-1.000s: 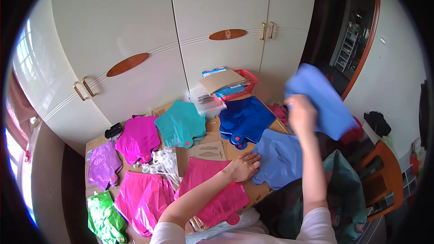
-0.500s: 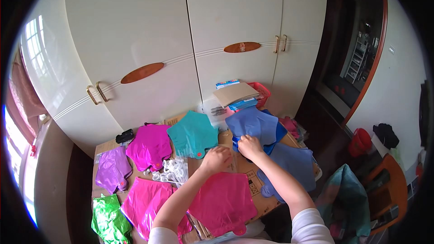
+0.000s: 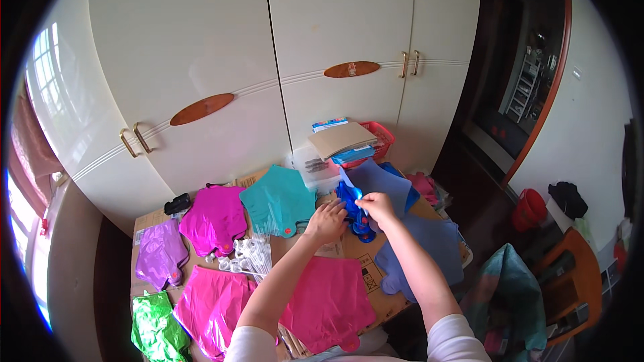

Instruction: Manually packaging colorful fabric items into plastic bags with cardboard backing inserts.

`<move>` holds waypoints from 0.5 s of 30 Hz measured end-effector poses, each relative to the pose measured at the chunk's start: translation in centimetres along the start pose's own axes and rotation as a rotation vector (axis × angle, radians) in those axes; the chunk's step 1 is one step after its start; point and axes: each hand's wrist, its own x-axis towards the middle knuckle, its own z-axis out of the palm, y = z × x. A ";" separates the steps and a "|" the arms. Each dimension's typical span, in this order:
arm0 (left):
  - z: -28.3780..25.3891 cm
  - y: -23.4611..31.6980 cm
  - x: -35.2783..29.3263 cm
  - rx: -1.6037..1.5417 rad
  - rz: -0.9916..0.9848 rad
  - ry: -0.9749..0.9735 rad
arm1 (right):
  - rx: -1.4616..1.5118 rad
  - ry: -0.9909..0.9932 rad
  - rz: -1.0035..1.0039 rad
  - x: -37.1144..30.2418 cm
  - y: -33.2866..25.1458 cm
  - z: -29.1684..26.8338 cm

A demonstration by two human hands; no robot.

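Observation:
My right hand (image 3: 378, 206) pinches a light blue foil balloon (image 3: 376, 183) and holds it over a stack of dark blue foil balloons (image 3: 353, 212) on the table. My left hand (image 3: 327, 222) rests just left of that stack, fingers curled, touching its edge. Another light blue balloon pile (image 3: 433, 251) lies to the right of my right forearm. A teal balloon pile (image 3: 278, 199) lies left of my left hand.
Flat foil balloons cover the cardboard-topped table (image 3: 372, 275): magenta (image 3: 213, 218), purple (image 3: 159, 253), pink (image 3: 329, 302), green (image 3: 157, 327). White plastic sticks (image 3: 245, 258) lie mid-table. A clear box (image 3: 315, 167) and red basket (image 3: 382, 135) stand at the back by white wardrobe doors (image 3: 221, 60).
My right hand came down from high on the right with the light blue balloon to the dark blue stack. My left hand slid from the pink pile up beside that stack.

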 end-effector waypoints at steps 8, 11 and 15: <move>-0.5 1.1 0.7 0.020 0.023 -0.130 | 0.438 0.069 0.243 0.6 1.1 -3.1; -0.4 1.2 1.1 0.046 0.048 -0.133 | 0.419 0.093 0.205 0.7 1.7 -4.2; -0.6 1.1 0.7 0.056 0.030 -0.176 | 0.359 0.146 0.174 0.4 0.9 -3.2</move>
